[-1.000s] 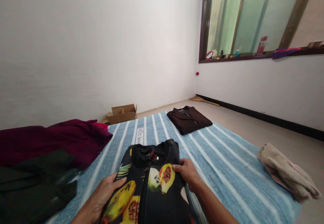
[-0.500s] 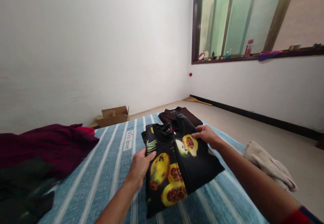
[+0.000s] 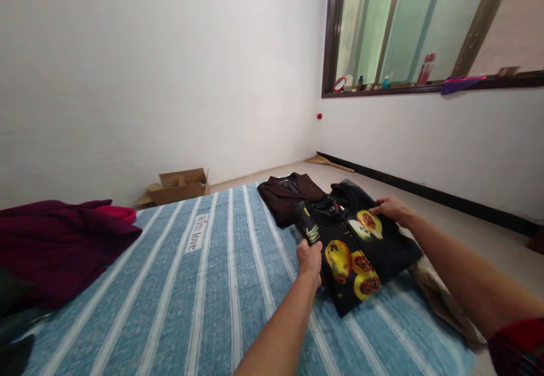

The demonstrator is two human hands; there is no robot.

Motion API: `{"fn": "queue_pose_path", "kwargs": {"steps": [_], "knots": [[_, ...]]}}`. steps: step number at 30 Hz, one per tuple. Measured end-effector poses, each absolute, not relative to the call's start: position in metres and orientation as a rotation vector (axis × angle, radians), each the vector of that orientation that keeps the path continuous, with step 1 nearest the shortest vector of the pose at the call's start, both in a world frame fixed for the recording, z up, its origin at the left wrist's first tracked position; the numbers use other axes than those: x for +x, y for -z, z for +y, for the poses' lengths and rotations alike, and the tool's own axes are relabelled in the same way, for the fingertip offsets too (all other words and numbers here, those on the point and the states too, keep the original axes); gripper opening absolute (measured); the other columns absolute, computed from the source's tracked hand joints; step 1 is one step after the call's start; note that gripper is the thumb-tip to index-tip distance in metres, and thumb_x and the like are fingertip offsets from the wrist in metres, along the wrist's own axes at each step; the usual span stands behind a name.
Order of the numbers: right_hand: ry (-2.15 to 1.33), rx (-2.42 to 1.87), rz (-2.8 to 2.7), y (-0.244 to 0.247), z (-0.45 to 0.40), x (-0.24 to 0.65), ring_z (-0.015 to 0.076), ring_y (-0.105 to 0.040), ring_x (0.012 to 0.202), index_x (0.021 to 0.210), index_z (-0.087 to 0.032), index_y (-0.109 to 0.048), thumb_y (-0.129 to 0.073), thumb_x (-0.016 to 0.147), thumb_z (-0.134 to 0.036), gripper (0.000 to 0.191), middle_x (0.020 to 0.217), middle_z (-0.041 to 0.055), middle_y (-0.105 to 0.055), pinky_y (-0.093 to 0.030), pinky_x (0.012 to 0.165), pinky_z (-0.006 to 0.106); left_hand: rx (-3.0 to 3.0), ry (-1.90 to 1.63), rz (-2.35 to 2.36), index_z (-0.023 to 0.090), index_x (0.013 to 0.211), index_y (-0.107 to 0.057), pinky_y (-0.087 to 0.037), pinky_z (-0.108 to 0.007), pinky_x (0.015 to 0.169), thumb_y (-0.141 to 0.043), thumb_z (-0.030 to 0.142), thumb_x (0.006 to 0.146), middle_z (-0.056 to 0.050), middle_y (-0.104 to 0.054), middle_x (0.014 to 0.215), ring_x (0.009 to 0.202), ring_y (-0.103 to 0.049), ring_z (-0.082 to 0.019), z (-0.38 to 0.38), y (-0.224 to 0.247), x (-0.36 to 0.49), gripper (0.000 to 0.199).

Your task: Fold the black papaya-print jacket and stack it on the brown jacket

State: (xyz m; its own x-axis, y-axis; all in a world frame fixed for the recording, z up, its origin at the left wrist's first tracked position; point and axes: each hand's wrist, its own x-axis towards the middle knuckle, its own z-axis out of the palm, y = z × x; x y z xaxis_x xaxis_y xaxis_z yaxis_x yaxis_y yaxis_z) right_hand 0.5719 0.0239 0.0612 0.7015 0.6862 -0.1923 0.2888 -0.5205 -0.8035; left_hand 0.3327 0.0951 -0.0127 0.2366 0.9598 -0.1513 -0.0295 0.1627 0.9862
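A folded black jacket (image 3: 385, 254) with a yellow papaya print and a front zip is held between my two hands over the right side of the bed. My left hand (image 3: 310, 260) grips its left edge, thumb on top. On the opposite side, near the shoulder, my right hand (image 3: 393, 210) pinches the cloth. Just behind it lies a folded dark brown garment (image 3: 283, 197) on the bed's far corner. A beige knit garment (image 3: 442, 302) at the right edge is partly hidden by the jacket and my right forearm.
The bed has a blue and white striped sheet (image 3: 170, 302). Maroon clothing (image 3: 63, 245) and a dark green garment (image 3: 12, 302) lie at its left. An open cardboard box (image 3: 178, 188) stands by the wall. A broom (image 3: 334, 164) rests on the floor in the corner.
Both hands have carried the folded jacket to the right, away from the bed's middle and toward the beige garment, which it now partly covers. More of the brown garment shows. The view has shifted slightly.
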Motion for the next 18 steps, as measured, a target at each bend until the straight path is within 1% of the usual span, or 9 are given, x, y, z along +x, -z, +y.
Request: {"fn": "queue_pose_path", "kwargs": {"steps": [3, 5, 8, 11, 13, 18], "knots": [[-0.565, -2.275, -0.721, -0.03, 0.031, 0.578, 0.0169, -0.06, 0.057, 0.059, -0.014, -0.063, -0.069, 0.062, -0.015, 0.007, 0.058, 0.0051, -0.064, -0.041, 0.05, 0.024, 1.102, -0.877, 1.127, 0.016, 0.075, -0.064, -0.046, -0.027, 0.06, -0.061, 0.018, 0.068, -0.006, -0.065, 0.068, 0.067, -0.061, -0.019, 0.09, 0.034, 0.336, 0.008], [-0.516, -2.327, -0.73, -0.019, 0.037, 0.583, 0.0167, -0.059, 0.059, 0.057, -0.014, -0.062, -0.07, 0.062, -0.015, 0.009, 0.059, 0.0051, -0.064, -0.039, 0.051, 0.023, 1.083, -0.857, 1.143, 0.016, 0.075, -0.063, -0.046, -0.028, 0.06, -0.062, 0.02, 0.069, -0.006, -0.065, 0.069, 0.069, -0.062, -0.02, 0.09, 0.04, 0.336, 0.008], [-0.483, -2.334, -0.75, -0.018, 0.042, 0.591, 0.0159, -0.06, 0.063, 0.064, -0.014, -0.065, -0.069, 0.064, -0.018, 0.006, 0.066, 0.0062, -0.066, -0.039, 0.052, 0.022, 1.073, -0.854, 1.145, 0.017, 0.077, -0.063, -0.047, -0.028, 0.063, -0.062, 0.022, 0.07, -0.007, -0.066, 0.074, 0.075, -0.063, -0.021, 0.089, 0.043, 0.336, 0.009], [-0.501, -2.293, -0.78, -0.019, 0.043, 0.596, 0.0139, -0.06, 0.064, 0.079, -0.013, -0.068, -0.066, 0.07, -0.024, 0.014, 0.075, 0.0063, -0.069, -0.039, 0.052, 0.021, 1.079, -0.896, 1.134, 0.017, 0.08, -0.062, -0.047, -0.027, 0.067, -0.062, 0.025, 0.071, -0.007, -0.067, 0.079, 0.079, -0.063, -0.02, 0.084, 0.048, 0.336, 0.013], [-0.514, -2.289, -0.795, -0.016, 0.042, 0.596, 0.0127, -0.059, 0.061, 0.082, -0.013, -0.068, -0.064, 0.072, -0.025, 0.016, 0.074, 0.0052, -0.069, -0.039, 0.051, 0.02, 1.081, -0.905, 1.144, 0.016, 0.08, -0.062, -0.047, -0.028, 0.068, -0.063, 0.027, 0.071, -0.007, -0.067, 0.08, 0.079, -0.063, -0.021, 0.08, 0.051, 0.335, 0.014], [-0.473, -2.384, -0.796, -0.007, 0.045, 0.595, 0.0129, -0.055, 0.057, 0.068, -0.011, -0.067, -0.065, 0.07, -0.024, 0.013, 0.063, 0.005, -0.065, -0.035, 0.048, 0.022, 1.014, -0.856, 1.153, 0.015, 0.079, -0.062, -0.048, -0.03, 0.066, -0.064, 0.027, 0.07, -0.007, -0.067, 0.078, 0.076, -0.063, -0.021, 0.076, 0.051, 0.332, 0.015]]}}
